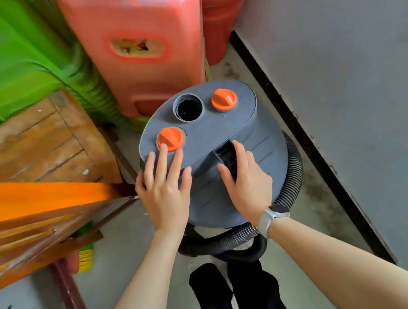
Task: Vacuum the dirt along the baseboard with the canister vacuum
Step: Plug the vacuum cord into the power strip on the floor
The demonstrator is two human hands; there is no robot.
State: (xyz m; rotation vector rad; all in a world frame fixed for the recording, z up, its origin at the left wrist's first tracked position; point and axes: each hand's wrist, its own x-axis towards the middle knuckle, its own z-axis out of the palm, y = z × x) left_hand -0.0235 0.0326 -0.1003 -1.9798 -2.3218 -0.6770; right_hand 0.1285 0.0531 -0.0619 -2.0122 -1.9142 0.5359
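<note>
While the grey canister vacuum [213, 153] stands on the floor [123, 255] just beside the black baseboard [307, 140] of the grey wall [353, 57], the person bends over it with both hands on its lid. From the head view, the left hand [164, 193] lies flat with fingers straight and spread, two fingertips touching the nearer orange knob [171, 138]. The right hand [247, 182], a pale watch [270, 217] on its wrist, curls its fingers into the recessed black handle slot [227, 159] and grips there. A second orange knob [224, 99] sits farther back, next to the open round hose port [188, 107]. The black ribbed hose [290, 189] loops around the canister's right side and under its near edge. Behind the vacuum stand a pink-red plastic stool [139, 46] and green plastic furniture [3, 56]; a wooden stool [40, 144] is at left. Dark stains mark the floor near the baseboard.
</note>
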